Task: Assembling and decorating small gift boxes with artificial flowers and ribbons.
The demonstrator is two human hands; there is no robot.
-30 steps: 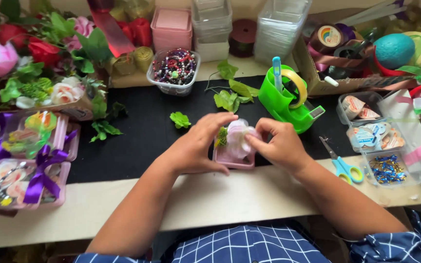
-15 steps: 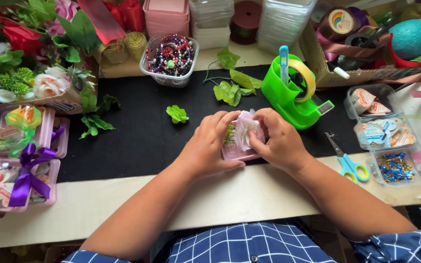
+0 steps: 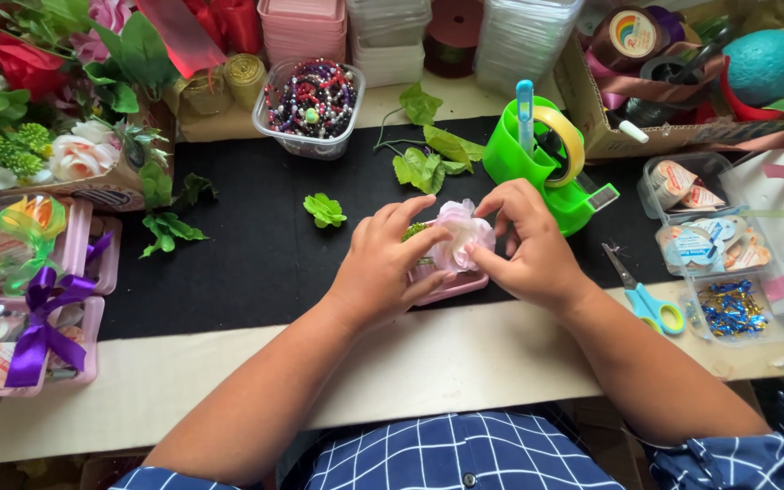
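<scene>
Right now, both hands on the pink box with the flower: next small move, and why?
Probably press the pale flower down into the small pink box. It sits high above the rim, with the left hand steadying the box's near side and the right hand pinching the petals, so it does not look seated yet.

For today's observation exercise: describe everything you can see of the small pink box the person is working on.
The pink box is a shallow plastic tray lying flat on the black mat near its front edge. A pale pink fabric flower and a bit of green fill it. The left hand grips its left side; the right hand presses the flower.
</scene>
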